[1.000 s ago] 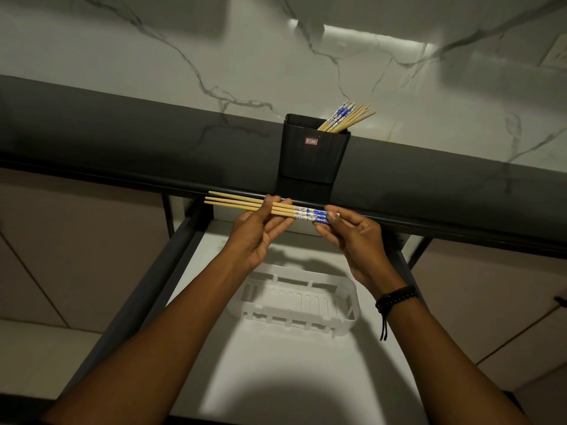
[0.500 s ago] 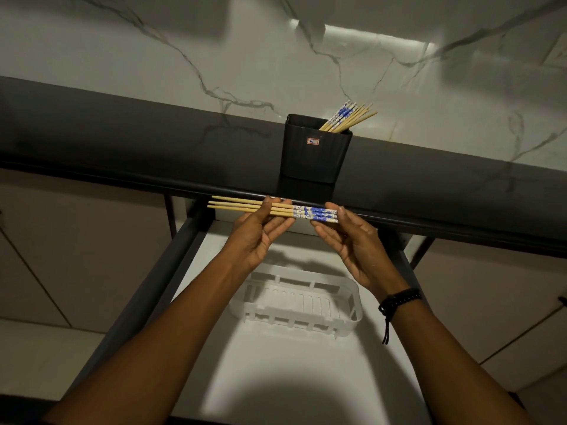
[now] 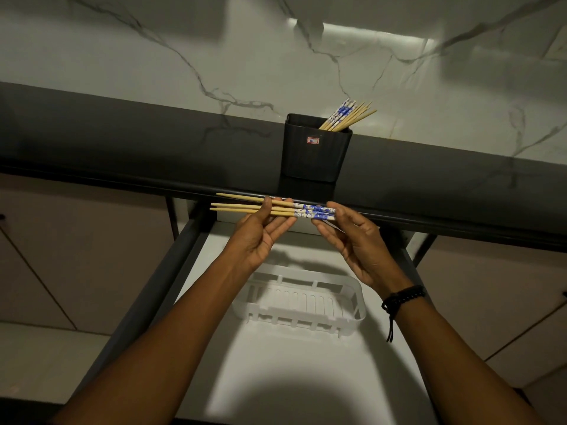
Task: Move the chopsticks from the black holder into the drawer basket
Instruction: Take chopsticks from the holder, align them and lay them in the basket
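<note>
A small bundle of wooden chopsticks [image 3: 294, 210] with blue-patterned ends lies level between my two hands, above the open drawer. My left hand [image 3: 260, 231] holds the plain wooden part with thumb on top and fingers beneath. My right hand [image 3: 352, 237] pinches the blue-patterned ends. The black holder [image 3: 316, 151] stands on the dark counter edge just behind, with several more chopsticks [image 3: 346, 116] leaning out to the right. The white slotted basket [image 3: 357, 299] sits in the drawer below my hands, with nothing in it.
The drawer [image 3: 276, 363] is pulled out, with a white floor and dark side rails [image 3: 159, 286]. A marble countertop [image 3: 214, 56] stretches behind the holder. Beige cabinet fronts [image 3: 61, 256] flank the drawer on both sides.
The bundle has fanned apart slightly at its plain tips. My right hand has shifted along the patterned ends. Both hands stay at about the same height over the drawer.
</note>
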